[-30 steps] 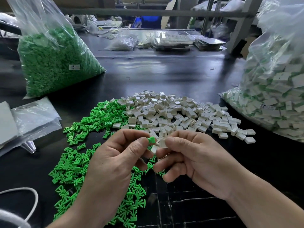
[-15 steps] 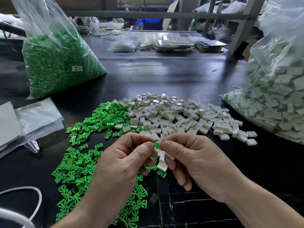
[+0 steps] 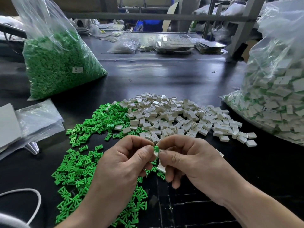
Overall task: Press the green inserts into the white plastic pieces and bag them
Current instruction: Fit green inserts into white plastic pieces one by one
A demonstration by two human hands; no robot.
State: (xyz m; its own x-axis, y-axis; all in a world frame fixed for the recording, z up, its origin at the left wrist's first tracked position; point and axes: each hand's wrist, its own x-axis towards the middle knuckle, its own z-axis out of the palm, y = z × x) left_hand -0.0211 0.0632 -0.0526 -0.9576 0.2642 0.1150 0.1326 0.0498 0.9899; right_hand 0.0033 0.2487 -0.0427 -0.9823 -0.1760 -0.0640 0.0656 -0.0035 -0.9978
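Green insert [image 3: 156, 148] pinched by left hand [image 3: 125, 162], against white piece [image 3: 156, 153] gripped in right hand [image 3: 194, 163], just in front of white pile [image 3: 172, 116]. Green bag [image 3: 57, 63] left-behind pile; label [image 3: 77, 69] unreadable.

A black table [image 3: 164, 76] with a glossy top fills most of the view. At its near left corner a white cord [image 3: 39, 199] curves in a loop. Further up the left edge lies a flat grey pad [image 3: 8, 125], and just beside it, partly under it, a few sheets of clear plastic [image 3: 39, 119]. On the far side of the table rests a small clear bag [image 3: 125, 45], next to a pile of pale flat trays [image 3: 174, 45] and a darker flat stack [image 3: 210, 46]. A grey bar [image 3: 148, 16] runs across behind them, with a slanted grey post [image 3: 243, 25] at right and a blue bin [image 3: 151, 24] beyond
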